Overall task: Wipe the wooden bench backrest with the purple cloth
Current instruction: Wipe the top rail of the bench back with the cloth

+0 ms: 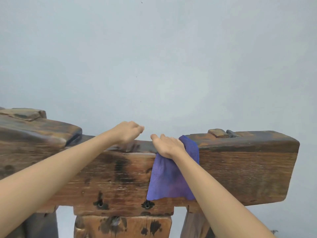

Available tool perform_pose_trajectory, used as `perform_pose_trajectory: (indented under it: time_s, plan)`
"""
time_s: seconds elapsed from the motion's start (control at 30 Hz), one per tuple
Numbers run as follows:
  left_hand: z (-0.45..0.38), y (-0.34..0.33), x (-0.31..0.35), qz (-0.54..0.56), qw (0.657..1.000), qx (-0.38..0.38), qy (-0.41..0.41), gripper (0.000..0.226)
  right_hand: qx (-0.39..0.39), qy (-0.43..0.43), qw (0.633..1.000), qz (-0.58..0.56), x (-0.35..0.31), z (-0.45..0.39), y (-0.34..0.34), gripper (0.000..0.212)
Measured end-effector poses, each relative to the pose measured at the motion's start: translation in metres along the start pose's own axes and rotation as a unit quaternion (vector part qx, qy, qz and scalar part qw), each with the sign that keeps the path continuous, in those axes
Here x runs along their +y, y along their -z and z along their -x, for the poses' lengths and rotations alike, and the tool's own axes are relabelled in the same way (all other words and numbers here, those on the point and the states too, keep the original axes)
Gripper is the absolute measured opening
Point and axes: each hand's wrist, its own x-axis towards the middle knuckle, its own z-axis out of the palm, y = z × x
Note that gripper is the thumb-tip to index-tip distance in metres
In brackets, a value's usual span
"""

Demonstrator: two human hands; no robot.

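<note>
Cloth (169, 179) hangs down the backrest (240, 169) under my right hand (167, 146), which presses it flat on top. My left hand (127, 133) is curled, holding nothing.

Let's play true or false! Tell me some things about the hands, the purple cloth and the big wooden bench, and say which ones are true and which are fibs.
1. The right hand presses the purple cloth on the backrest. True.
2. The cloth is draped over the top edge and hangs down the front. True.
3. The left hand holds the cloth too. False: it is over the top of the backrest, left of the cloth, and does not touch it.
4. The cloth is green. False: it is purple.
5. A plain pale wall is behind the bench. True.
</note>
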Motion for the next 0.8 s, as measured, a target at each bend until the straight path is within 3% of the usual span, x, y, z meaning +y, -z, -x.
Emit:
perform_pose_trajectory:
  time_s: [0.07, 0.13, 0.43, 0.8]
  plan:
    - [0.007, -0.001, -0.018, -0.110, 0.994, -0.021, -0.020, 0.041, -0.004, 0.006, 1.000, -0.007, -0.005, 0.000, -0.001, 0.057]
    - [0.015, -0.001, -0.031, -0.148, 0.987, -0.061, -0.017, 0.040, -0.011, 0.009, 1.000, -0.009, -0.013, 0.002, -0.003, 0.051]
    - [0.020, 0.001, -0.061, -0.176, 0.981, -0.077, -0.001, 0.060, -0.007, 0.036, 0.999, 0.003, -0.046, 0.002, -0.020, 0.070]
    - [0.045, 0.021, -0.085, -0.224, 0.971, -0.073, -0.022, 0.057, -0.016, 0.064, 0.998, 0.016, -0.099, 0.003, -0.039, 0.067]
